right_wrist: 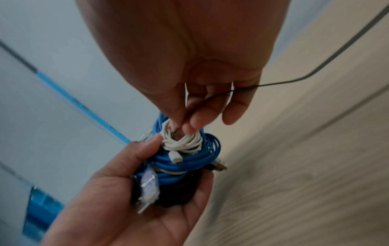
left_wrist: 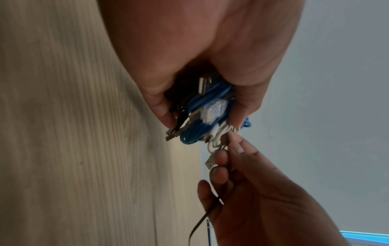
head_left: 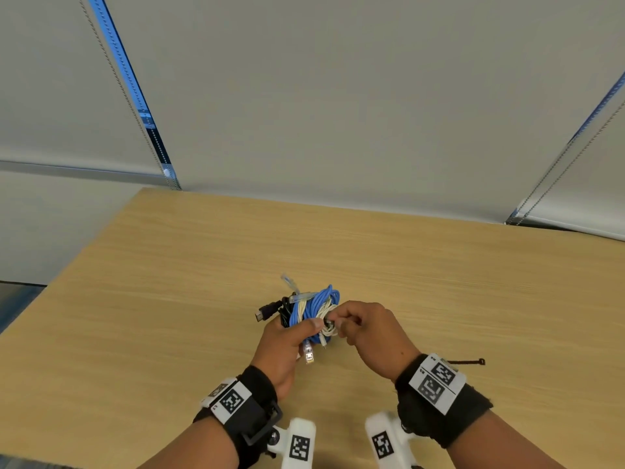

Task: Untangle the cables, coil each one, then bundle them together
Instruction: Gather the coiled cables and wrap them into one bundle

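Cables (head_left: 313,309), blue, white and black, were already coiled and gathered into one bundle, held above the worktop (head_left: 439,282). To finish well, I think the thin black tie (right_wrist: 315,73) should go around all coils together and be pulled tight while the bundle stays squeezed, so no loop slips out. The left hand (head_left: 284,346) had its fingers (right_wrist: 147,149) curled around the bundle from below. The right hand (head_left: 368,333) was touching the bundle's white coil (right_wrist: 183,143), its fingertips (right_wrist: 195,123) pinched together on the tie just above the bundle.
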Demonstrator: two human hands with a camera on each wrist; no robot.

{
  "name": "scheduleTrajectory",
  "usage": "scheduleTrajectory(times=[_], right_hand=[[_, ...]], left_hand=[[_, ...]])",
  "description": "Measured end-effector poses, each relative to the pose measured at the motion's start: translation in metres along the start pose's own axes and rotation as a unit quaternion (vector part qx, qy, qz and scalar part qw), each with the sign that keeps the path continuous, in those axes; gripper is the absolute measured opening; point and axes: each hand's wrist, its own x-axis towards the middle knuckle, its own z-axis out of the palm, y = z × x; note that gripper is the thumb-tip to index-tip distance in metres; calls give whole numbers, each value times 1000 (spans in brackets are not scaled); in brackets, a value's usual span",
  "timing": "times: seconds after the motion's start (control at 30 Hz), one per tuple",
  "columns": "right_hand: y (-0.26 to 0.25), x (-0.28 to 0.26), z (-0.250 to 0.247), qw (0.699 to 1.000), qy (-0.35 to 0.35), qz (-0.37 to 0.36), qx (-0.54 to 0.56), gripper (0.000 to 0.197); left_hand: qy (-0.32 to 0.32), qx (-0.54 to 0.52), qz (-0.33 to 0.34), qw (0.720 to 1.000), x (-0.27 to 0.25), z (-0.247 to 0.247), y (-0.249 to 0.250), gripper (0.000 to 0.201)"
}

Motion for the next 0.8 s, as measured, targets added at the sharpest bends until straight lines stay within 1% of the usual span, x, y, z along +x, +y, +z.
scheduleTrajectory(times=[0.07, 0.17, 0.23, 0.27, 0.33, 0.4, 0.43, 0.5, 0.57, 0.67, 0.73, 0.8], right_hand=[[1, 0, 3, 995, -4, 54, 84, 25], [0, -1, 5, 969, -7, 122, 216, 25], [0, -1, 6, 951, 7, 147, 271, 24], [1, -1, 7, 948, 15, 151, 279, 24], [2, -2, 9, 958, 31, 135, 250, 25], [3, -2, 10, 973, 36, 100, 205, 30], [4, -1, 9, 976, 37, 89, 194, 33], [6, 0, 7, 975, 40, 89, 198, 36], [9, 0, 4, 969, 38, 107, 219, 38], [13, -2, -3, 965, 12, 130, 228, 35], [14, -4, -6, 970, -2, 120, 213, 32], [15, -8, -7, 974, -12, 109, 198, 31]], left_hand=[[1, 0, 0, 1000, 1, 0, -1, 20], [-2, 9, 17, 1000, 3, -1, -2, 18], [-12, 12, 28, 999, 3, 0, -2, 23], [-17, 16, 32, 999, 4, 0, -2, 27], [-31, 40, 42, 998, 4, 2, -2, 36], [-56, 64, 41, 996, 3, 3, -1, 47], [-67, 62, 34, 995, 3, 2, 0, 48], [-74, 21, 0, 997, 2, 0, 1, 47], [-86, -21, -33, 996, 0, -5, 4, 46], [-100, -32, -59, 993, -3, -10, 10, 44], [-101, -13, -58, 993, -5, -11, 10, 41], [-110, 25, -37, 993, -6, -13, 7, 38]])
